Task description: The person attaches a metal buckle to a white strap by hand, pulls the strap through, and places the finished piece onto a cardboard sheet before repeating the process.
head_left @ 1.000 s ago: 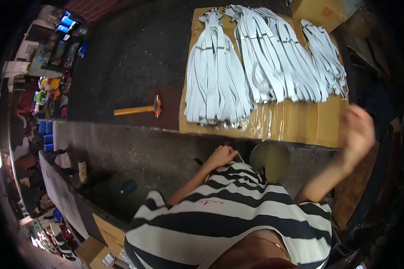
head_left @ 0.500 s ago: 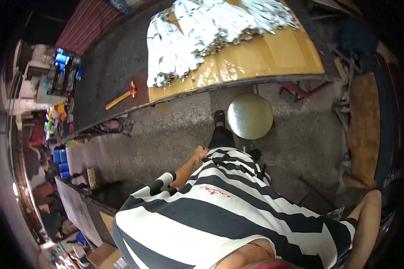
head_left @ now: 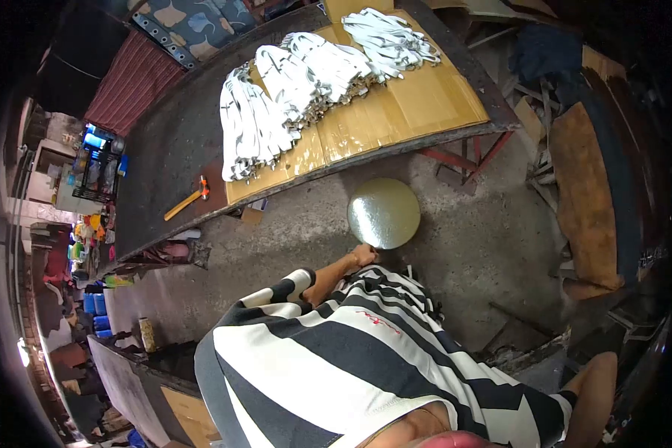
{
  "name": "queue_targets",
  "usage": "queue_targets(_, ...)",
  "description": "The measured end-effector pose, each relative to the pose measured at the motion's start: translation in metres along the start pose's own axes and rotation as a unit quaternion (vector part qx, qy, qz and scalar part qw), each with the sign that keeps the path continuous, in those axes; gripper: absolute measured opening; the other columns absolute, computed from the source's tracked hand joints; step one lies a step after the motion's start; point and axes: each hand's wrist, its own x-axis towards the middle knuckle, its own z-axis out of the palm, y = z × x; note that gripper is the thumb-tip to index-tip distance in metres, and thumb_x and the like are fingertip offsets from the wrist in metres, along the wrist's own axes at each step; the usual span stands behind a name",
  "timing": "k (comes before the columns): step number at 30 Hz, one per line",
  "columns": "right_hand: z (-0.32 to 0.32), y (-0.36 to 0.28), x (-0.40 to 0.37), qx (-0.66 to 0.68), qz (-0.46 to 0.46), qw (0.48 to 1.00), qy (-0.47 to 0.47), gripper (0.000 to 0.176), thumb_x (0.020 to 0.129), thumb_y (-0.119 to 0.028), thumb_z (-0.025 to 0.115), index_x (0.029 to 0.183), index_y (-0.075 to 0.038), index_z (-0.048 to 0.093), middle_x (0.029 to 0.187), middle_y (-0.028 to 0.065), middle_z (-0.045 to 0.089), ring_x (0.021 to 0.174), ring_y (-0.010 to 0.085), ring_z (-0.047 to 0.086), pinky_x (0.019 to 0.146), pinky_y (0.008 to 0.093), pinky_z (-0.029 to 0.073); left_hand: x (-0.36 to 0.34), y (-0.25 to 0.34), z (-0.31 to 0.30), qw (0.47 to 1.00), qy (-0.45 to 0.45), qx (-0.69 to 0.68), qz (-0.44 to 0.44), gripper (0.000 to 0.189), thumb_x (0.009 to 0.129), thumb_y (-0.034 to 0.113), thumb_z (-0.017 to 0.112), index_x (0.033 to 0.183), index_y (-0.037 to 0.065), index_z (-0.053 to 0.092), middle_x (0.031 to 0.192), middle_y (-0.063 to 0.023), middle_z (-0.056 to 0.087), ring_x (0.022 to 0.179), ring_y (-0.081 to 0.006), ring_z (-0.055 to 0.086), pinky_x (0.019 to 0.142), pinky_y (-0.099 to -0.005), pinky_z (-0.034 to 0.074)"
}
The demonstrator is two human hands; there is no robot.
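My left hand [head_left: 364, 255] is in front of the striped shirt, low at the waist, with its fingers curled in. It overlaps the near rim of a round, shiny stool-like disc [head_left: 384, 213]; what the fingers hold, if anything, is hidden. Of my right arm, only the bent elbow and forearm [head_left: 596, 388] show at the lower right, the hand being out of view. Beyond the disc, bundles of white straps [head_left: 317, 71] with dark ends lie on a sheet of brown cardboard [head_left: 396, 112] on the dark worktable [head_left: 172, 127].
A hammer [head_left: 190, 200] with a wooden handle and orange head rests near the table's front edge. Red metal legs [head_left: 478, 157] support the table on the right. A brown board [head_left: 586, 201] leans at the right. Behind on the left is another bench [head_left: 131, 381].
The view has shifted so that the table and disc appear further left. My left hand has come from beside the leg to the disc's near rim.
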Motion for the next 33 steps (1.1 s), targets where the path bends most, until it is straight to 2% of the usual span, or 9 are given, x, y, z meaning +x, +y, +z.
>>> queue_targets(3,0.011,0.012,0.001,0.001,-0.004,1.000,-0.019,0.017,0.095,-0.018,0.053,0.102,-0.004,0.058,0.100,0.0094,0.064,0.098,0.0201,0.061,0.089,0.0374,0.051,0.012,0.029,0.009,0.987,0.012,-0.077,0.143,0.027,0.082,0.026,0.063,0.089,0.000,0.068,0.081,-0.0136,0.071,0.075,-0.0246,0.068,0.073,-0.0366,0.053)
queue_targets(10,0.073,0.059,-0.010,0.031,-0.027,0.998,-0.037,0.020,0.097,-0.019,0.051,0.106,-0.003,0.058,0.103,0.0110,0.064,0.101,0.0212,0.060,0.091,0.0389,0.051,0.030,0.024,-0.005,0.982,-0.001,-0.120,0.145,0.018,0.078,0.015,0.057,0.083,0.003,0.068,0.080,-0.0079,0.068,0.075,-0.0194,0.063,0.072,-0.0335,0.050)
queue_targets(16,0.144,0.112,-0.024,0.079,-0.032,0.995,-0.048,0.023,0.098,-0.020,0.050,0.109,-0.002,0.059,0.105,0.0124,0.064,0.103,0.0221,0.059,0.092,0.0402,0.050,0.073,-0.020,-0.035,0.981,0.101,-0.158,0.044,0.018,0.081,0.018,0.057,0.079,0.004,0.069,0.073,-0.0073,0.066,0.068,-0.0175,0.059,0.062,-0.0344,0.046)
queue_targets(21,0.194,0.166,-0.033,0.103,-0.020,0.992,-0.076,0.025,0.099,-0.020,0.049,0.112,-0.001,0.059,0.107,0.0136,0.064,0.105,0.0229,0.059,0.094,0.0413,0.050,0.070,-0.019,-0.083,0.950,0.054,-0.301,-0.061,0.023,0.089,0.017,0.053,0.092,0.003,0.070,0.078,-0.0085,0.069,0.064,-0.0160,0.066,0.053,-0.0311,0.051)
queue_targets(25,0.222,0.233,-0.065,0.122,-0.009,0.989,-0.087,0.027,0.099,-0.021,0.048,0.113,0.000,0.059,0.108,0.0143,0.063,0.106,0.0234,0.058,0.094,0.0419,0.050,0.085,-0.029,-0.096,0.879,0.159,-0.439,-0.092,0.023,0.085,0.017,0.054,0.092,0.002,0.070,0.074,-0.0087,0.070,0.059,-0.0180,0.066,0.050,-0.0310,0.051)
queue_targets(27,0.353,0.272,-0.062,0.131,-0.014,0.990,-0.048,0.026,0.099,-0.019,0.048,0.114,-0.001,0.059,0.108,0.0143,0.063,0.107,0.0237,0.058,0.095,0.0421,0.050,0.090,-0.025,-0.088,0.852,0.188,-0.477,-0.102,0.025,0.088,0.018,0.052,0.097,0.001,0.068,0.076,-0.0079,0.069,0.060,-0.0182,0.066,0.051,-0.0306,0.052)
queue_targets(29,0.294,0.333,-0.110,0.152,-0.027,0.988,-0.003,0.025,0.099,-0.018,0.048,0.114,-0.001,0.059,0.108,0.0143,0.063,0.107,0.0241,0.058,0.096,0.0423,0.049,0.117,-0.039,-0.058,0.786,0.180,-0.575,-0.140,0.026,0.089,0.020,0.052,0.100,0.001,0.067,0.079,-0.0093,0.069,0.061,-0.0172,0.066,0.052,-0.0310,0.054)
queue_targets(30,0.408,0.353,-0.104,0.178,-0.019,0.984,0.013,0.025,0.099,-0.018,0.048,0.114,-0.002,0.059,0.108,0.0143,0.063,0.107,0.0243,0.058,0.097,0.0424,0.049,0.104,-0.023,-0.029,0.766,0.201,-0.587,-0.168,0.026,0.090,0.020,0.054,0.101,0.001,0.067,0.080,-0.0102,0.069,0.062,-0.0179,0.067,0.051,-0.0318,0.054)
queue_targets(33,0.414,0.425,-0.154,0.221,0.005,0.967,0.124,0.024,0.099,-0.016,0.049,0.115,-0.002,0.059,0.109,0.0143,0.063,0.108,0.0249,0.058,0.098,0.0427,0.048,0.075,0.048,-0.032,0.679,0.259,-0.632,-0.270,0.027,0.090,0.022,0.059,0.100,-0.002,0.066,0.082,-0.0131,0.070,0.065,-0.0215,0.069,0.052,-0.0346,0.056)
